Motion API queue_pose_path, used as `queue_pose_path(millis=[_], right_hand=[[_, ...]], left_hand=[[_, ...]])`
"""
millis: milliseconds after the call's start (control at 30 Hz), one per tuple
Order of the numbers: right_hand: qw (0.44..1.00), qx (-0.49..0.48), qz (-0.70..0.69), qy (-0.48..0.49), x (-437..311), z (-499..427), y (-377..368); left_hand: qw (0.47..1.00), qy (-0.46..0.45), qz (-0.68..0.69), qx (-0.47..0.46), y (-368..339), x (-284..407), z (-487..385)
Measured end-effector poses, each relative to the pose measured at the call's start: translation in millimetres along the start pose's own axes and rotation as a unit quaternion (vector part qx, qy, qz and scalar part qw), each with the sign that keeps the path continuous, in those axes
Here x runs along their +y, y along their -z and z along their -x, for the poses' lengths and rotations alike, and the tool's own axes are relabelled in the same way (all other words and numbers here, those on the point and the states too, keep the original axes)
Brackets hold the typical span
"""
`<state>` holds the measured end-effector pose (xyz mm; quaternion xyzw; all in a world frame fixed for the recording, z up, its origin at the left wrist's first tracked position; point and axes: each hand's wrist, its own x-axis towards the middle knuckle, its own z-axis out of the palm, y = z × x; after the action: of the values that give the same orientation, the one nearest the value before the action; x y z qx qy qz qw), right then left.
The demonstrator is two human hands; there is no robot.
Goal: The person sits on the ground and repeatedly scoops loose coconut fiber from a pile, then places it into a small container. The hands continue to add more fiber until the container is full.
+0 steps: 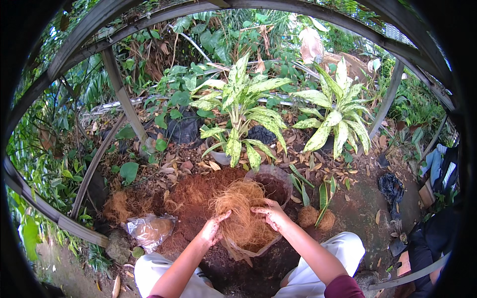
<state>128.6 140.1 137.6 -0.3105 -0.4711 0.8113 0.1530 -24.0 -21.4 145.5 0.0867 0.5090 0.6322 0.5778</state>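
Observation:
A large loose clump of coconut fibre (240,203) is gripped between my two hands, in front of my knees. My left hand (216,228), soiled with dirt, presses its near left side. On the right side, my right hand (272,215) has its fingers and thumb on the strands. Beneath the clump is a plastic bag (238,255) that also holds fibre. Just behind, a translucent plastic pot (285,182) contains dark soil. Two fibre-wrapped balls (308,216) with striped leafy cuttings (323,195) lie to the right of my right hand.
Left of me are a clear plastic bag (151,230), a loose fibre heap (125,205) and a stone (118,246). Reddish coir dust (193,193) covers the ground. Variegated plants (238,108) stand ahead. A person in dark clothing (428,238) is at the right edge, near black plastic (391,190).

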Motion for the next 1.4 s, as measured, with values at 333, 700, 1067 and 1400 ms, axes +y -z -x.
queue_pose_path(millis=[333,700,1067,1400], right_hand=[[0.987,0.012,-0.132,0.089,1.4,-9.4,9.5],[0.996,-0.037,-0.058,0.054,-8.7,5.7,1.6],[0.939,0.024,-0.303,0.163,5.0,-29.6,36.8],[0.935,-0.007,-0.341,0.099,12.3,-20.3,16.3]], left_hand=[[1.0,-0.007,-0.018,0.012,15.3,3.6,-5.2],[0.996,0.0,-0.089,0.024,7.1,-2.0,-1.6],[0.976,-0.111,0.091,-0.163,17.7,22.2,-2.9],[0.999,0.022,-0.014,-0.038,4.3,-19.6,-8.1]])
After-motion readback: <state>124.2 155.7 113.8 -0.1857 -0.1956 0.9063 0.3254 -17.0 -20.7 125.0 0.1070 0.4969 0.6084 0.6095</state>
